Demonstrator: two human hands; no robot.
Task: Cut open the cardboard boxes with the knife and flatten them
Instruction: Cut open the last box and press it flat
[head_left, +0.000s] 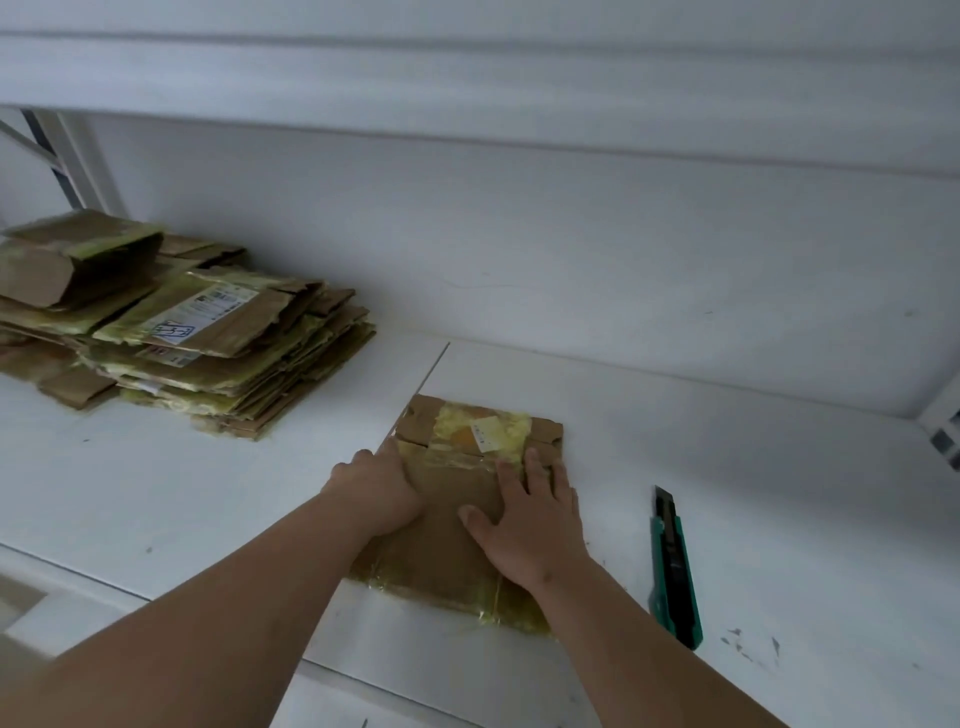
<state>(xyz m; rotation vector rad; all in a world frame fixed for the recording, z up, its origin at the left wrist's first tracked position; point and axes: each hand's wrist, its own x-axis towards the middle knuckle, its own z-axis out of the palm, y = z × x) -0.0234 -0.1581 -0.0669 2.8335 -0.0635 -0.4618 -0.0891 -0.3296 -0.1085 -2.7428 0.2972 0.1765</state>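
A flattened brown cardboard box (447, 545) with yellowed tape lies on the white shelf (753, 493) in front of me. My left hand (376, 488) rests on its left edge, fingers curled over the side. My right hand (530, 525) presses flat on the right half, fingers spread. A green utility knife (672, 566) lies on the shelf to the right of the box, apart from both hands, blade end pointing away from me.
A stack of flattened cardboard boxes (171, 332) sits at the back left of the shelf. A white back wall (571, 249) rises behind, and an upper shelf (467, 78) hangs overhead. A metal bracket (945, 436) shows at the far right.
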